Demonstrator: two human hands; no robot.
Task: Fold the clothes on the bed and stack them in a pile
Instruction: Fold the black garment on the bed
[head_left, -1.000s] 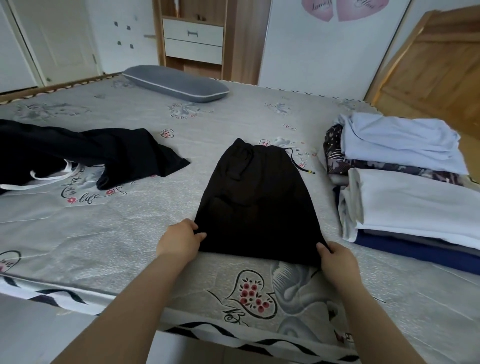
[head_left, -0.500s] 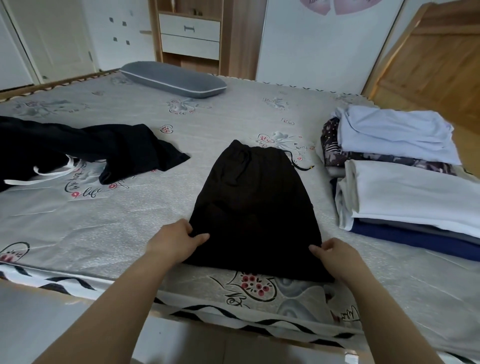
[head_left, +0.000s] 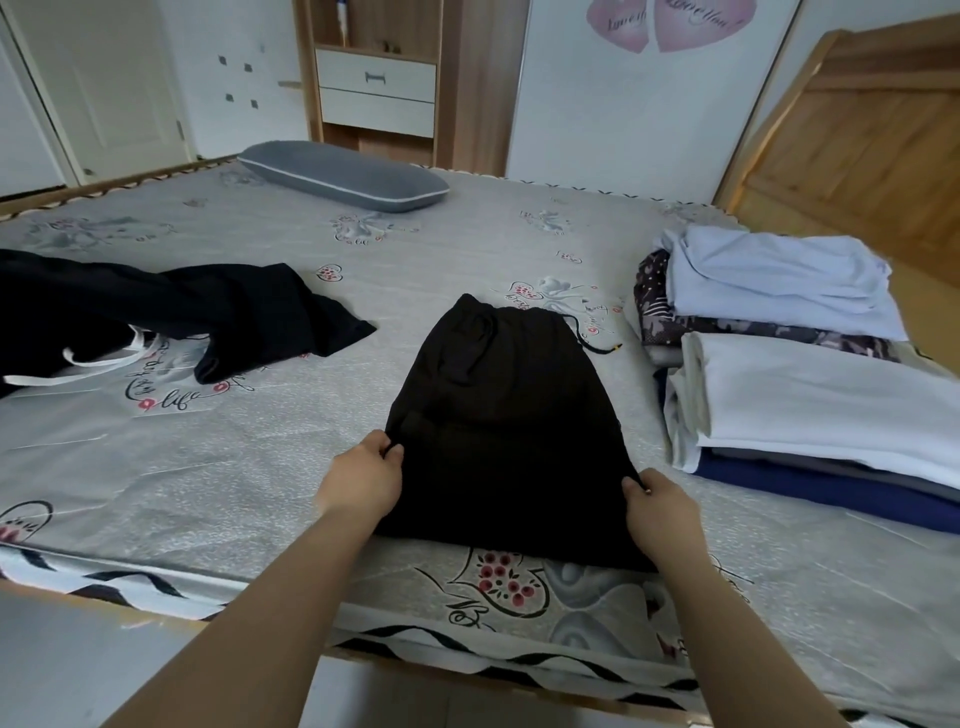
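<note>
Black drawstring shorts (head_left: 501, 415) lie flat on the bed (head_left: 218, 457), waistband away from me. My left hand (head_left: 363, 475) pinches their left edge about midway up. At the opposite edge my right hand (head_left: 662, 506) pinches the cloth in the same way. A pile of folded clothes (head_left: 810, 395) stands to the right, with white, patterned, pale blue and navy pieces. An unfolded black garment (head_left: 171, 312) with white drawstrings sprawls at the far left.
A grey pillow (head_left: 343, 175) lies at the bed's far side. Beyond it stand a wooden cabinet with white drawers (head_left: 376, 88) and a white wall. A wooden headboard (head_left: 852, 135) rises at the right. The bed's near edge is just below my forearms.
Both hands have slid from the shorts' near hem up along the side edges and now pinch the cloth there. The camera has tilted slightly.
</note>
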